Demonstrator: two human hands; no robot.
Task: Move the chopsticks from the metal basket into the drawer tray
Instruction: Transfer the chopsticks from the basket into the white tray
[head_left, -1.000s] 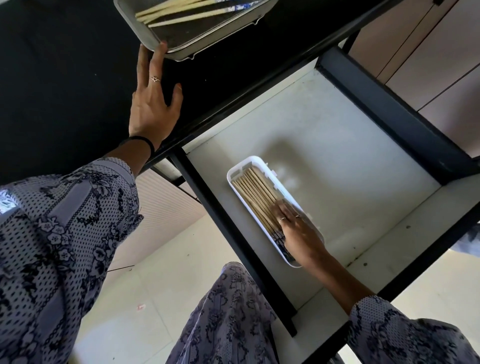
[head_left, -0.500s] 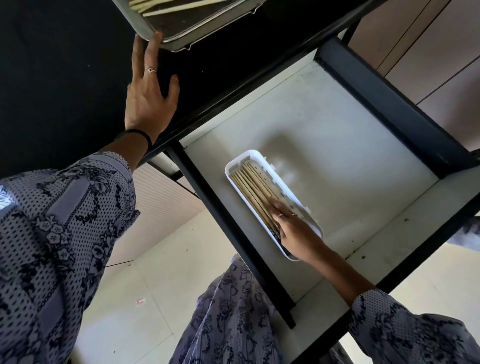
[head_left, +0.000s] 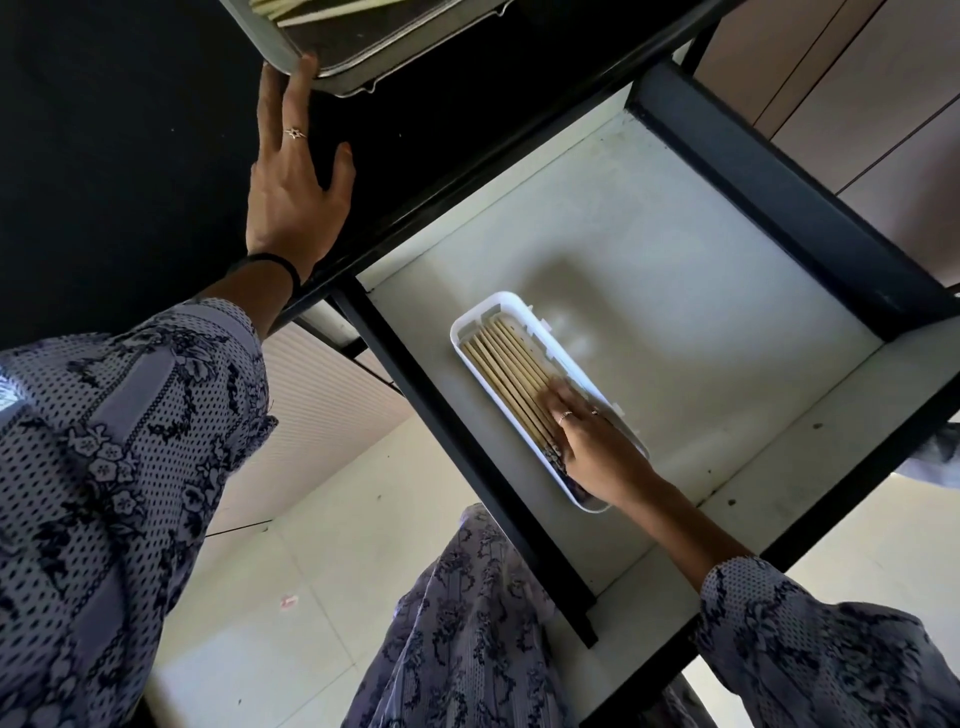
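Note:
A white drawer tray (head_left: 464, 332) lies in the open drawer (head_left: 675, 291) with several wooden chopsticks (head_left: 506, 371) laid side by side in it. My right hand (head_left: 592, 441) rests flat on the near ends of those chopsticks, fingers spread, holding nothing. On the black countertop (head_left: 114, 130) at the top edge sits the metal basket (head_left: 363, 57), still holding a few chopsticks (head_left: 301, 13). My left hand (head_left: 293, 182) lies flat on the counter, its fingertips touching the basket's near rim.
Black drawer side rails (head_left: 452, 447) frame the white drawer floor. Brown cabinet fronts (head_left: 841, 78) stand at the upper right. Below are a light tiled floor (head_left: 291, 571) and my patterned clothing (head_left: 467, 623).
My left hand slid forward along the counter until its fingertips reached the basket rim. My right hand stayed on the chopsticks in the tray, shifting only slightly.

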